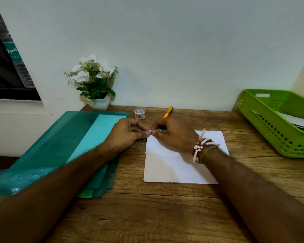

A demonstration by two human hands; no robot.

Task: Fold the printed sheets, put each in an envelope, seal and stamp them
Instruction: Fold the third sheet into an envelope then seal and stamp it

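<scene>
Centre of frame: left hand (128, 132) and right hand (174, 134) meeting thumb to thumb, fingers (146, 133) narrowed around something small and pale, too tiny to name, probably a strip of tape for sealing. Directly beneath, flat on the grainy wooden counter (165, 216): white envelope (174, 169), smooth, rectangular, flap line showing. Just above the hands, within easy reach: small clear tape roll (139, 113) and orange pen (168, 111). Left: glossy teal folders (68, 146). Far right: perforated green plastic basket (263, 123) holding paper.

Wooden desk (165, 207): folder (60, 146), envelope (174, 169), basket (270, 127), pen (168, 111).
</scene>
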